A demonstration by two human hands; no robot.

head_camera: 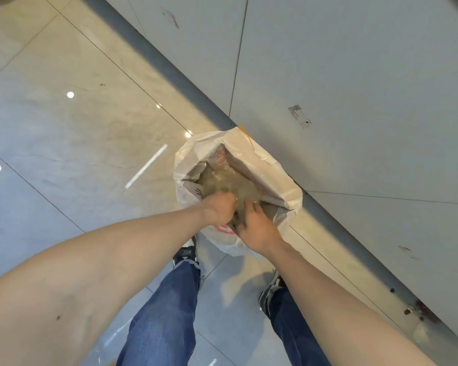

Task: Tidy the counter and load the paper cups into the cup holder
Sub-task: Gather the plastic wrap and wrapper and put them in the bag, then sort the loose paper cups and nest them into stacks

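No paper cups and no cup holder can be seen, and the worktop itself is out of frame. What the hands work on is a crumpled clear wrap [226,182], lying in the mouth of a white bag [265,167] that stands on the floor [72,133] against a grey panel [354,88]. Whether the wrap holds cups or is only waste cannot be told; it looks soft and empty-ish, but it is blurred.

The left hand [218,208] is curled into a fist on the near edge of the wrap, seemingly pinching it. The right hand [257,225] sits just beside it, fingers bent down over the wrap and the bag's near rim; whether it grips the wrap or merely presses it is not clear. The two hands are close together, nearly touching, both at the bag's near side.

The wrap lies straight ahead of and below the hands, reaching away from them toward the panel, deeper into the bag. Neither hand is clearly nearer; the left reaches slightly further in. The step looks like stuffing waste into the bag, part of the tidying, so the cup loading is judged not yet begun. The next push would go down and away from the body.

Below, jeans [167,307] and dark shoes [185,253] stand on the glossy tiles.
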